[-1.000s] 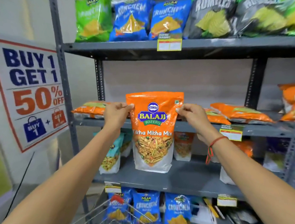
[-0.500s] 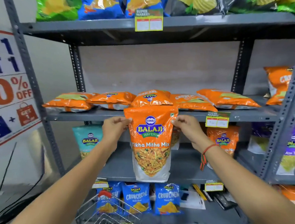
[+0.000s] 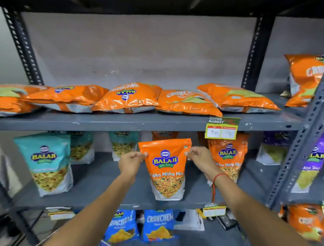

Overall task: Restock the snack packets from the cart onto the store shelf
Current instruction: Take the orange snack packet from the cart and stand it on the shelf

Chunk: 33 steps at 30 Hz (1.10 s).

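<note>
Held upright over the grey middle shelf (image 3: 103, 183): an orange Balaji Wafers "Tikha Mitha Mix" pouch (image 3: 166, 169), pinched at its top corners by left hand (image 3: 130, 161) and right hand (image 3: 200, 160). Beside it, a matching orange pouch (image 3: 228, 155) and a teal Balaji pouch (image 3: 48, 164). Below, blue Crunchem bags (image 3: 157, 225); above, a "Super Market" price tag (image 3: 221, 128).

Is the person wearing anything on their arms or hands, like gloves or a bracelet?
No gloves and no sleeves in view: both forearms are bare right up to the bottom of the picture. The left hand has nothing on it, no ring or watch that shows. The right hand has a thin red thread tied round the wrist, with loose ends hanging down below it.
</note>
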Each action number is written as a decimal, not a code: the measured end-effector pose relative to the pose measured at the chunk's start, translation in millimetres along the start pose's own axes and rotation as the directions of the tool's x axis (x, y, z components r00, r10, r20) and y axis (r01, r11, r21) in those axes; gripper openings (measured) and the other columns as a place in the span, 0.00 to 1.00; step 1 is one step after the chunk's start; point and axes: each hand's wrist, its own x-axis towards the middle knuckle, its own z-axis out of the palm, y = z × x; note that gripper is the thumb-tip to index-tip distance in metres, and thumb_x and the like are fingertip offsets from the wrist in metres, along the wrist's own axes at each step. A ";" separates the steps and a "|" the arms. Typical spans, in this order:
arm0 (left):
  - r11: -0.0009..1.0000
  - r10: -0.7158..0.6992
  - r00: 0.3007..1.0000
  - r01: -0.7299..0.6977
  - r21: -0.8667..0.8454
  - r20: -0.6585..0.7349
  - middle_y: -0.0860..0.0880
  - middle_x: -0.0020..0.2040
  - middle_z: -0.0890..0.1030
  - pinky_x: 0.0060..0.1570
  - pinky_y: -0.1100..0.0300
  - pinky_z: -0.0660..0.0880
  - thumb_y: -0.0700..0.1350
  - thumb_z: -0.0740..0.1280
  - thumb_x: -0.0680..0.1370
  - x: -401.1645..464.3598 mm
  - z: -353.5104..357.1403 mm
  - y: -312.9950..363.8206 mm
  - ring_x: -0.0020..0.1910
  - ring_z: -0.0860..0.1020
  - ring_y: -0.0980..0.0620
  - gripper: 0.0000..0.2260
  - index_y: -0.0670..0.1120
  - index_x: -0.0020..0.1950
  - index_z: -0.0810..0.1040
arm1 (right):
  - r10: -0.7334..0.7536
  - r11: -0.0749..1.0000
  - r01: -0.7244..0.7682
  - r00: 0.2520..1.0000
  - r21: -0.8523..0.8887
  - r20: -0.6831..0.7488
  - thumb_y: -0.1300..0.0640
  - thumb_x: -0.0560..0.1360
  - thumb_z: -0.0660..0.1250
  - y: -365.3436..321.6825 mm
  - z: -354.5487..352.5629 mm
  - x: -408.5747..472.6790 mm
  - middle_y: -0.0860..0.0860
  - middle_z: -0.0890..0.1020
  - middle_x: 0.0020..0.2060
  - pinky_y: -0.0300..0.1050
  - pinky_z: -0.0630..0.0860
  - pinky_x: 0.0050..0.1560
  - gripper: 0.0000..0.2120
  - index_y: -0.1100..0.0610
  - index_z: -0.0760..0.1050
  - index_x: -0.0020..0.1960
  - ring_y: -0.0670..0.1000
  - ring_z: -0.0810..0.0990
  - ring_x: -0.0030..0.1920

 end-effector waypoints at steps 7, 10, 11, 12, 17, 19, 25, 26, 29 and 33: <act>0.999 -0.021 1.000 0.021 0.024 -0.012 0.47 0.38 0.87 0.53 0.45 0.80 0.49 0.77 0.66 44.8 46.0 -22.5 0.42 0.85 0.46 0.05 0.52 0.30 0.84 | 0.065 0.997 -0.066 0.998 -0.045 -0.026 0.55 0.74 0.67 40.3 -2.4 49.1 0.55 0.86 0.40 0.56 0.79 0.53 0.10 0.60 0.80 0.38 0.54 0.83 0.44; 0.999 -0.046 0.999 0.045 -0.006 -0.019 0.47 0.38 0.87 0.54 0.45 0.80 0.48 0.77 0.66 58.2 54.6 -27.9 0.42 0.85 0.45 0.05 0.52 0.31 0.84 | 0.075 0.996 -0.076 0.997 -0.038 -0.036 0.55 0.74 0.67 48.0 -0.9 62.4 0.57 0.86 0.40 0.55 0.79 0.53 0.10 0.61 0.81 0.40 0.56 0.83 0.44; 0.999 -0.051 0.998 0.050 -0.012 -0.028 0.49 0.36 0.86 0.54 0.47 0.79 0.47 0.77 0.67 60.6 56.5 -27.3 0.41 0.84 0.46 0.06 0.51 0.30 0.84 | 0.077 0.996 -0.078 0.997 -0.034 -0.030 0.55 0.74 0.67 49.9 0.1 66.2 0.57 0.86 0.40 0.56 0.79 0.54 0.10 0.61 0.81 0.41 0.56 0.83 0.44; 0.998 -0.052 0.998 0.052 -0.020 -0.038 0.53 0.33 0.86 0.52 0.50 0.78 0.46 0.76 0.67 60.7 58.8 -24.4 0.39 0.83 0.48 0.07 0.50 0.30 0.83 | 0.079 0.997 -0.079 0.997 -0.024 -0.019 0.54 0.75 0.67 52.6 1.2 69.7 0.57 0.86 0.40 0.56 0.79 0.54 0.11 0.61 0.81 0.41 0.56 0.83 0.45; 0.999 -0.036 0.997 0.033 -0.041 -0.065 0.51 0.35 0.84 0.53 0.52 0.77 0.45 0.75 0.69 68.4 63.1 -28.4 0.39 0.81 0.49 0.06 0.49 0.33 0.81 | 0.139 0.987 -0.140 0.990 0.078 0.022 0.55 0.76 0.66 54.2 5.4 75.4 0.58 0.85 0.46 0.52 0.77 0.57 0.10 0.62 0.80 0.48 0.55 0.83 0.48; 0.999 -0.040 0.998 0.038 -0.034 -0.058 0.47 0.40 0.85 0.55 0.50 0.77 0.46 0.75 0.69 68.6 61.1 -31.5 0.45 0.83 0.45 0.05 0.48 0.36 0.82 | 0.157 0.982 -0.158 0.987 0.105 0.025 0.55 0.76 0.66 52.9 8.1 74.2 0.56 0.85 0.46 0.50 0.77 0.55 0.09 0.59 0.80 0.50 0.53 0.82 0.46; 0.997 -0.022 0.995 0.015 -0.077 -0.093 0.47 0.48 0.81 0.50 0.60 0.69 0.43 0.74 0.70 52.2 40.5 -23.5 0.47 0.77 0.52 0.14 0.39 0.54 0.81 | 0.176 0.967 -0.105 0.936 0.234 -0.306 0.51 0.70 0.73 29.7 24.8 52.0 0.51 0.77 0.34 0.50 0.74 0.44 0.13 0.53 0.70 0.35 0.51 0.76 0.38; 0.997 -0.013 0.993 0.005 -0.071 -0.113 0.47 0.47 0.81 0.50 0.60 0.70 0.43 0.74 0.70 46.2 30.8 -19.8 0.47 0.77 0.52 0.14 0.40 0.54 0.81 | 0.154 0.964 -0.058 0.918 0.260 -0.366 0.51 0.69 0.74 23.5 29.2 47.0 0.51 0.76 0.34 0.51 0.74 0.43 0.13 0.53 0.70 0.37 0.52 0.76 0.37; 0.997 0.038 0.983 -0.051 -0.066 -0.182 0.49 0.45 0.84 0.57 0.54 0.75 0.48 0.76 0.67 31.5 -8.3 -12.1 0.51 0.82 0.48 0.13 0.47 0.49 0.83 | 0.086 0.948 0.030 0.933 0.316 -0.349 0.50 0.69 0.73 -4.6 47.7 30.0 0.50 0.76 0.34 0.50 0.76 0.41 0.13 0.51 0.69 0.39 0.52 0.77 0.38; 0.992 0.075 0.956 -0.101 -0.077 -0.284 0.47 0.44 0.86 0.56 0.57 0.78 0.51 0.76 0.63 2.6 -85.5 -3.5 0.46 0.83 0.53 0.20 0.45 0.52 0.83 | -0.055 0.924 0.133 0.974 0.358 -0.218 0.50 0.70 0.73 -61.2 91.8 2.7 0.47 0.77 0.34 0.48 0.75 0.43 0.11 0.54 0.72 0.43 0.49 0.78 0.37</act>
